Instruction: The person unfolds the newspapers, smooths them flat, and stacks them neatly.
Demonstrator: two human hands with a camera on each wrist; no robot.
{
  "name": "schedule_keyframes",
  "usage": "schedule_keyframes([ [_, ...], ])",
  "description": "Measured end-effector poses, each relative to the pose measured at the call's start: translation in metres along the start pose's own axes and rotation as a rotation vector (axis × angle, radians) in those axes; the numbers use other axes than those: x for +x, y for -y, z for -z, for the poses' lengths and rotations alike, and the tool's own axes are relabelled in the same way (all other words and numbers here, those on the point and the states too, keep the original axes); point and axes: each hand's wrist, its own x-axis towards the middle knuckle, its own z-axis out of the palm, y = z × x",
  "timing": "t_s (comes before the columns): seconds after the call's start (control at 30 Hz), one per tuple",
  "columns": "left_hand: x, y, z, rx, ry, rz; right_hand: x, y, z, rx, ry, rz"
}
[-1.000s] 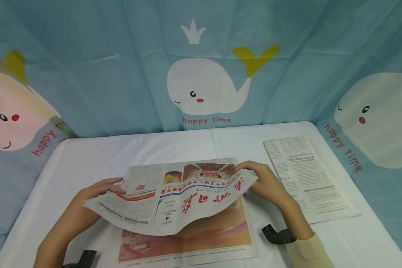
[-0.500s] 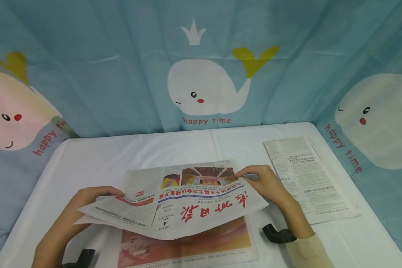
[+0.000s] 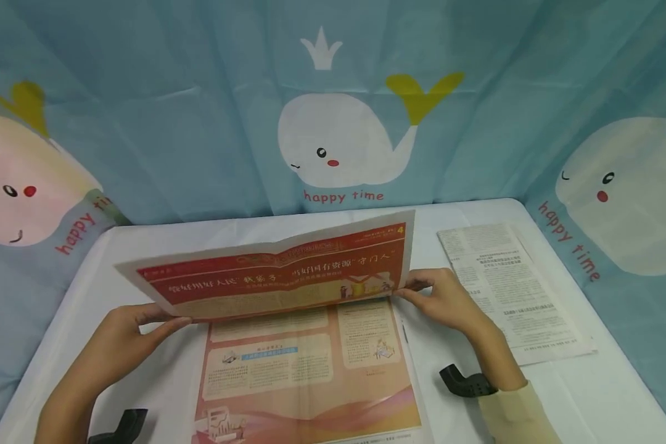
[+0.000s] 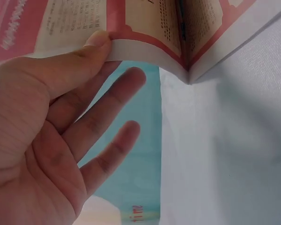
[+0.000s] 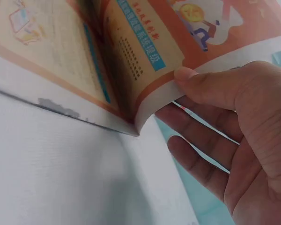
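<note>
In the head view a newspaper (image 3: 311,394) with orange and red printed pages lies on the white table, its upper part raised along a crosswise crease. My left hand (image 3: 123,342) pinches the raised part at its left edge. At the right edge my right hand (image 3: 441,302) pinches it too. Up close in the left wrist view, the left thumb (image 4: 70,68) presses on the page while the other fingers spread behind or below it. The right thumb (image 5: 210,86) lies on the page in the right wrist view, with fingers behind the paper.
Another folded newspaper (image 3: 513,296) lies on the right side of the white table (image 3: 144,253). A light blue curtain (image 3: 200,123) with whale prints hangs behind and at the sides. Black curved pieces (image 3: 466,382) sit at both wrists.
The upper sheet, earlier hanging toward me with its masthead showing, now stands raised and tilted away, showing its red inner page. Both hands now have their thumbs on the near side of it.
</note>
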Motion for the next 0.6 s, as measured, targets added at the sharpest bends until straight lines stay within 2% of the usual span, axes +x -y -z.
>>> schedule_keyframes([
  [0.1, 0.0004, -0.0016, -0.0002, -0.031, 0.002, 0.028, 0.0001, 0.0027, 0.0026, -0.001, -0.002, -0.015],
  [0.27, 0.0009, -0.0044, -0.0024, -0.042, -0.032, -0.003, -0.0001, 0.0062, 0.0061, -0.012, -0.016, -0.029],
  [0.4, 0.0020, -0.0074, -0.0037, -0.104, -0.007, -0.009, -0.0005, 0.0073, 0.0074, 0.024, -0.032, -0.061],
  [0.6, 0.0032, -0.0096, -0.0027, -0.175, 0.047, 0.035, -0.0011, 0.0076, 0.0074, 0.089, -0.032, -0.126],
])
